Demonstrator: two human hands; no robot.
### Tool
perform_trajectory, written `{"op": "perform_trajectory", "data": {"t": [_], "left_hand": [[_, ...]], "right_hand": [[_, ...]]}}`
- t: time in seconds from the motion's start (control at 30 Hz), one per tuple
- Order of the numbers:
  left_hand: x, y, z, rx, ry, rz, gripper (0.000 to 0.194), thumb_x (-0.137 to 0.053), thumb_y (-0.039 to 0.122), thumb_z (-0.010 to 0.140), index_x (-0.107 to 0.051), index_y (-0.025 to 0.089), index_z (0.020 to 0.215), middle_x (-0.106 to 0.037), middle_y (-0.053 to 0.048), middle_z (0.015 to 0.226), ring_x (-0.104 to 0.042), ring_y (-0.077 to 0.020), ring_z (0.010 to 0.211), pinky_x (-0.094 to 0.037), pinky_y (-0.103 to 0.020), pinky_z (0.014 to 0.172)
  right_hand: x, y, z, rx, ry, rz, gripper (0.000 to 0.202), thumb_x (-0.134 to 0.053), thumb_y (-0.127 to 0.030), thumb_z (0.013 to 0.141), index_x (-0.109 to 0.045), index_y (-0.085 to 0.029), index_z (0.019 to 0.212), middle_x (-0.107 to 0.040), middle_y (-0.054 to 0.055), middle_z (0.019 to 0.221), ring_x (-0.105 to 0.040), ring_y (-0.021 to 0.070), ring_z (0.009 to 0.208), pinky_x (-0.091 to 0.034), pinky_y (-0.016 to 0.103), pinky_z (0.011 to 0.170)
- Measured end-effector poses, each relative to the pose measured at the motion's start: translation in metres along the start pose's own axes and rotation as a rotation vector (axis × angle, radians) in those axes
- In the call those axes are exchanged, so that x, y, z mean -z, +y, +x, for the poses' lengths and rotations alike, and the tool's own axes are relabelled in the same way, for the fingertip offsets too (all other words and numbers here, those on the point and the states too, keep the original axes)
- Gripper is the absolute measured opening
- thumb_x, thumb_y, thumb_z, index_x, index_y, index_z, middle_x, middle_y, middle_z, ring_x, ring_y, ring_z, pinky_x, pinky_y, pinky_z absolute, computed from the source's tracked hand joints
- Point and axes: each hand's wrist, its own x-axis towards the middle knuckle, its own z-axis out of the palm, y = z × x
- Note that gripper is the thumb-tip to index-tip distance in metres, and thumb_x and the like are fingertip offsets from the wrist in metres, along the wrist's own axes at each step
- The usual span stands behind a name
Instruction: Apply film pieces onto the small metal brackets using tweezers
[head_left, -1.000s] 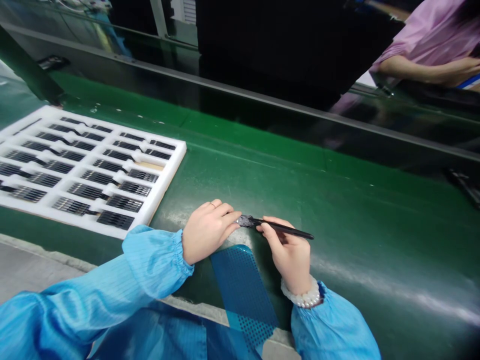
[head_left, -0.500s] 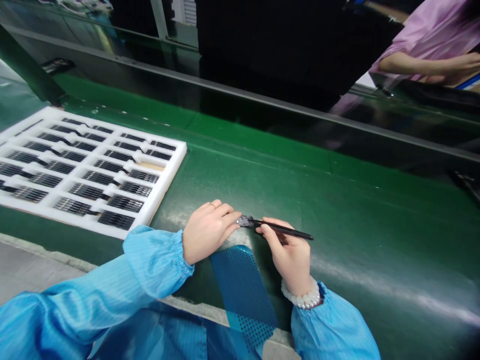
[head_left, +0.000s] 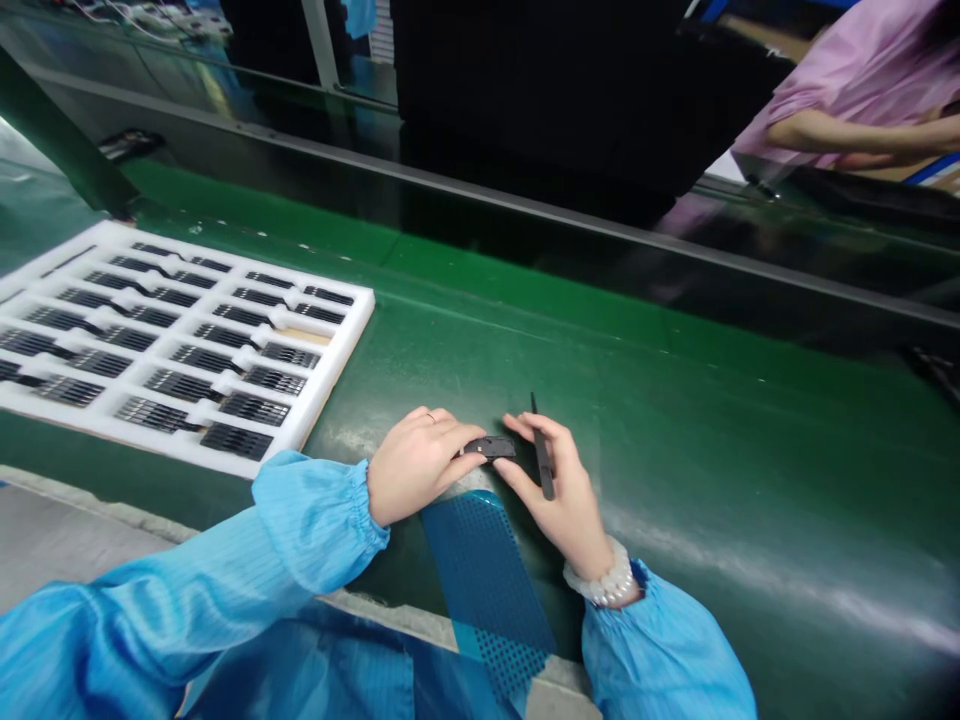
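Note:
My left hand is closed, pinching a small flat black part between thumb and fingers. The part's right end sticks out towards my other hand, and its left end is hidden by my fingertips. Slim black tweezers lie across the fingers of my right hand, their narrow tip pointing away from me. The right thumb is by the part's right end, with the forefinger a little above it; whether they touch it I cannot tell. Beneath the hands lies a blue perforated strip on the green tabletop.
A white foam tray with several rows of slender dark parts stands on the left. Beyond the table runs a long dark rail. A person in a pink top sits at the upper right.
The tweezers have swung from lying over the part to upright in my right hand, off the part. That thumb and forefinger have spread around its right end. The part now shows a plainer black face.

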Motion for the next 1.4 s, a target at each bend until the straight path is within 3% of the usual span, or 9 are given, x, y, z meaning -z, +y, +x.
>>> {"op": "perform_trajectory", "data": {"t": [0.23, 0.37, 0.47, 0.57, 0.67, 0.77, 1.03, 1.2, 1.4], "left_hand": [[0.004, -0.003, 0.003, 0.140, -0.002, -0.079, 0.021, -0.054, 0.031, 0.088, -0.062, 0.020, 0.103, -0.070, -0.001, 0.093, -0.063, -0.0158, 0.085, -0.042, -0.029, 0.076], [0.005, -0.016, 0.009, 0.159, 0.053, 0.069, 0.023, -0.056, 0.031, 0.087, -0.062, 0.019, 0.106, -0.068, -0.003, 0.097, -0.060, -0.0195, 0.092, -0.042, -0.031, 0.078], [0.008, -0.019, 0.011, 0.121, 0.117, 0.190, 0.028, -0.052, 0.030, 0.089, -0.059, 0.015, 0.112, -0.065, -0.008, 0.107, -0.055, -0.0229, 0.098, -0.041, -0.034, 0.078], [0.012, -0.010, 0.006, -0.010, 0.257, 0.151, 0.022, -0.046, 0.028, 0.092, -0.063, 0.018, 0.103, -0.065, -0.006, 0.100, -0.055, -0.0188, 0.091, -0.038, -0.033, 0.078], [0.010, 0.007, -0.004, -0.258, 0.138, 0.071, 0.024, -0.047, 0.037, 0.092, -0.064, 0.020, 0.090, -0.065, -0.002, 0.088, -0.054, -0.0148, 0.079, -0.035, -0.029, 0.071], [0.001, 0.019, -0.010, -0.315, -0.043, 0.142, 0.043, -0.053, 0.053, 0.084, -0.059, 0.017, 0.106, -0.063, -0.005, 0.097, -0.053, -0.0191, 0.085, -0.034, -0.031, 0.069], [-0.008, 0.019, -0.012, -0.242, -0.107, 0.136, 0.020, -0.062, 0.038, 0.082, -0.063, 0.019, 0.089, -0.063, -0.001, 0.087, -0.054, -0.0186, 0.085, -0.034, -0.030, 0.070], [-0.006, 0.019, -0.017, -0.138, -0.059, -0.090, 0.024, -0.054, 0.040, 0.088, -0.063, 0.023, 0.103, -0.067, 0.002, 0.078, -0.061, -0.0135, 0.077, -0.040, -0.025, 0.069], [-0.003, 0.023, -0.013, 0.020, -0.185, -0.315, 0.018, -0.065, 0.035, 0.081, -0.068, 0.021, 0.092, -0.071, 0.003, 0.083, -0.065, -0.0118, 0.077, -0.046, -0.021, 0.074]], "right_hand": [[-0.003, 0.006, -0.001, -0.047, -0.027, -0.002, 0.037, -0.065, -0.027, 0.080, -0.047, -0.025, 0.112, -0.067, 0.005, 0.100, -0.064, 0.0211, 0.099, -0.048, 0.039, 0.091], [0.004, 0.006, -0.005, -0.037, -0.050, -0.027, 0.043, -0.065, -0.027, 0.080, -0.044, -0.024, 0.117, -0.066, 0.007, 0.105, -0.061, 0.0220, 0.104, -0.044, 0.043, 0.095], [0.012, 0.000, -0.010, -0.019, 0.095, 0.019, 0.030, -0.056, -0.027, 0.087, -0.047, -0.024, 0.116, -0.068, 0.007, 0.105, -0.062, 0.0199, 0.102, -0.046, 0.040, 0.093], [0.022, -0.008, -0.018, -0.063, 0.247, 0.121, 0.022, -0.047, -0.029, 0.092, -0.054, -0.023, 0.112, -0.070, 0.003, 0.082, -0.067, 0.0151, 0.076, -0.054, 0.029, 0.069], [0.026, -0.013, -0.029, -0.123, 0.265, 0.151, 0.021, -0.051, -0.033, 0.090, -0.061, -0.022, 0.105, -0.069, 0.002, 0.076, -0.065, 0.0122, 0.062, -0.054, 0.023, 0.055], [0.027, -0.014, -0.039, -0.150, 0.236, 0.187, 0.021, -0.050, -0.035, 0.090, -0.064, -0.021, 0.097, -0.069, 0.002, 0.074, -0.065, 0.0119, 0.060, -0.055, 0.023, 0.057], [0.024, -0.017, -0.040, -0.200, 0.122, 0.239, 0.016, -0.062, -0.030, 0.083, -0.063, -0.020, 0.096, -0.072, 0.006, 0.083, -0.069, 0.0169, 0.066, -0.059, 0.027, 0.057], [0.025, -0.020, -0.041, -0.009, 0.072, 0.178, 0.012, -0.064, -0.023, 0.081, -0.068, -0.023, 0.092, -0.070, 0.005, 0.086, -0.068, 0.0194, 0.077, -0.059, 0.032, 0.068], [0.025, -0.027, -0.041, 0.061, 0.028, 0.139, 0.018, -0.065, -0.015, 0.079, -0.067, -0.024, 0.095, -0.072, 0.005, 0.084, -0.068, 0.0193, 0.077, -0.059, 0.032, 0.067]]}}
